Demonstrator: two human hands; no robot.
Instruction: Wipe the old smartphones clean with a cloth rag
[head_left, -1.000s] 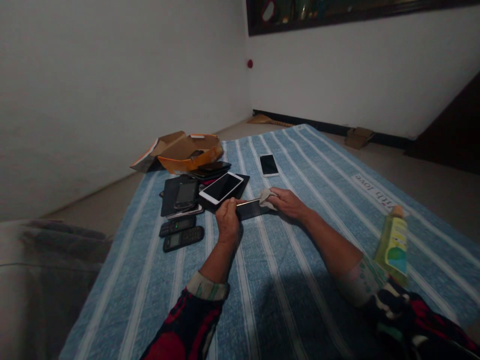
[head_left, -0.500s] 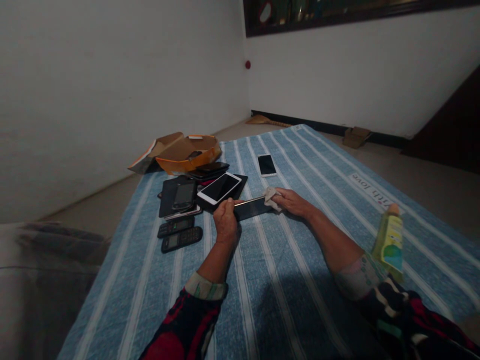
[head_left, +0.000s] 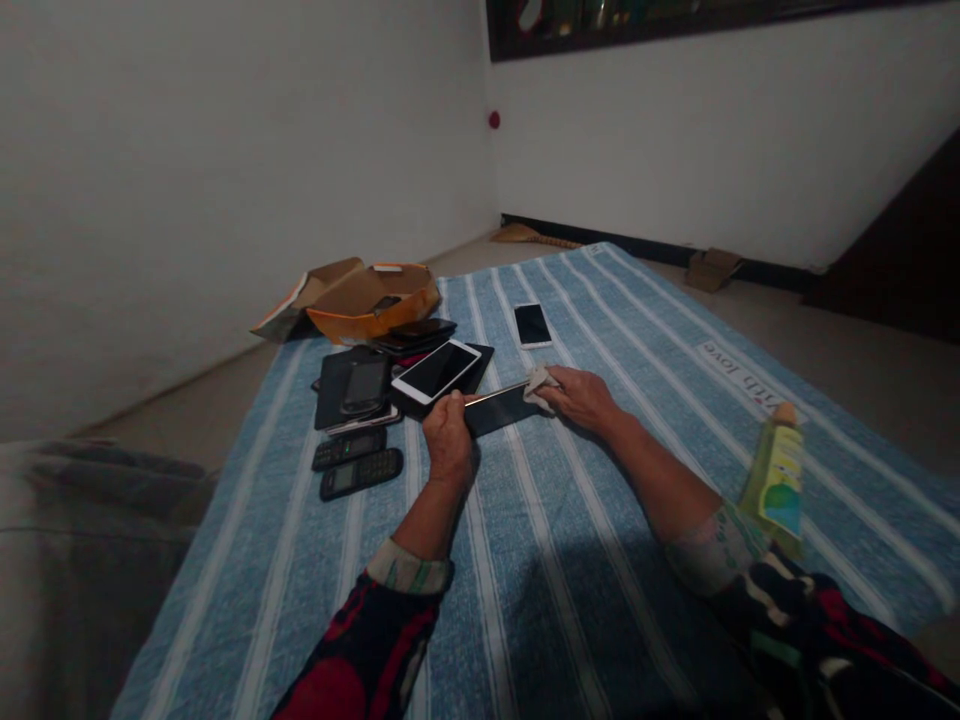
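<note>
Held at its left end by my left hand [head_left: 448,440], a dark smartphone [head_left: 498,409] is tilted above the striped cloth. My right hand [head_left: 581,398] is closed on a crumpled whitish cloth [head_left: 540,388], pressed around the phone's right end. Just beyond my left hand, a white smartphone [head_left: 437,371] lies on a dark flat device [head_left: 480,365]. To the left are two keypad phones [head_left: 361,474] side by side and a dark phone [head_left: 366,387] on a stack of flat devices. Another white smartphone [head_left: 532,326] lies farther back by itself.
An open orange cardboard box [head_left: 375,318] stands at the back left, with more dark phones before it. On the right, a yellow-green bottle [head_left: 778,480] lies near my right sleeve. A blue striped cloth [head_left: 510,600] covers the surface, and walls rise beyond it.
The view has tilted slightly, so everything sits a little higher in the picture. Both hands keep their hold on the phone and cloth, with hardly any movement.
</note>
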